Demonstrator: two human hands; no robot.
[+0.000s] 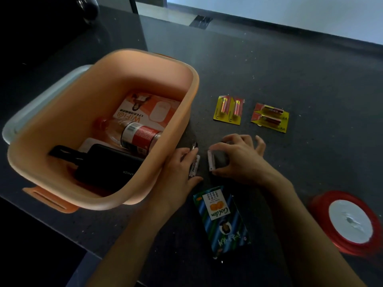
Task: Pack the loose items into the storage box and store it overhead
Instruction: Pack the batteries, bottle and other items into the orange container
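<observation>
Both grips were closed on small items just beside the storage box (pixel 103 125). Left hand (pixel 182 168) pinched a slim white cylinder (pixel 194 165), lettered along its side, between fingers and thumb, right against the box's near wall. Right hand (pixel 238 158) was clamped over a small dark block with a pale end (pixel 211 161), thumb under, fingers arched above; its exact form could not be made out.

Box stood open on the dark surface (pixel 290 69), already holding a bottle (pixel 132 133), a black power bank (pixel 109 168) and an orange carton (pixel 145 110). A pale lid (pixel 37 104) lay behind it at left.

Loose on the surface: two battery cards (pixel 229 110) (pixel 269 118) beyond the hands, a green packet (pixel 222 220) near the wrists, a red-rimmed roll (pixel 350 223) at far right.

Risks, as judged:
- The cylinder was round and held by a light pinch; it could slip and roll off along the surface.
- The left wrist was close to the rim; lifting over it could knock the box.
- Dropping items onto the bottle could make them bounce or wedge.
- The far roll was easily overlooked before lidding.
</observation>
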